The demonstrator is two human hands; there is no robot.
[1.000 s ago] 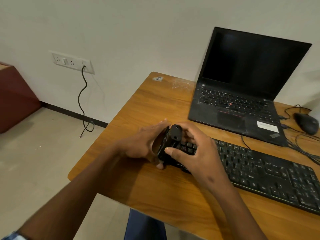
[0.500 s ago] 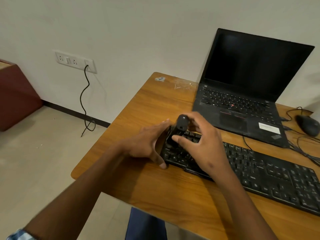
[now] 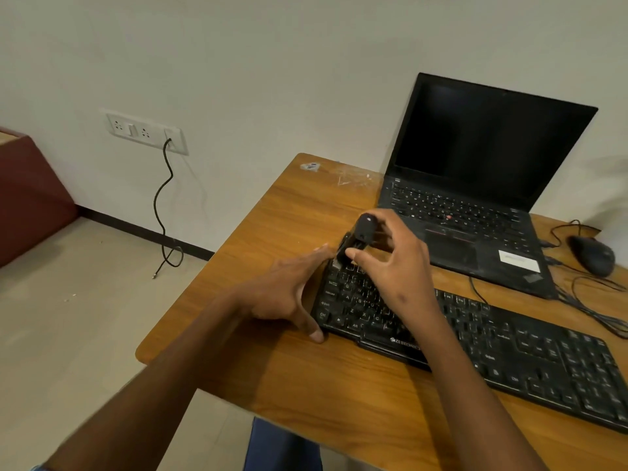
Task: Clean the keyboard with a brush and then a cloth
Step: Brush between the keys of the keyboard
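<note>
1. We see the right hand (image 3: 390,263) gripping a black brush (image 3: 356,237) over the far-left corner of the keyboard (image 3: 509,351).
2. The left hand (image 3: 285,290) lies flat against the keyboard's left end on the bench (image 3: 289,215).
3. A laptop (image 3: 475,185) stands open behind.

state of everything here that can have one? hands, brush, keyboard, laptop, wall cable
left hand: fingers straight, resting against the keyboard's left end
right hand: grips the brush
brush: held at the keyboard's upper left corner
keyboard: flat on the desk
laptop: lid open, screen dark
wall cable: plugged in, hanging
</note>
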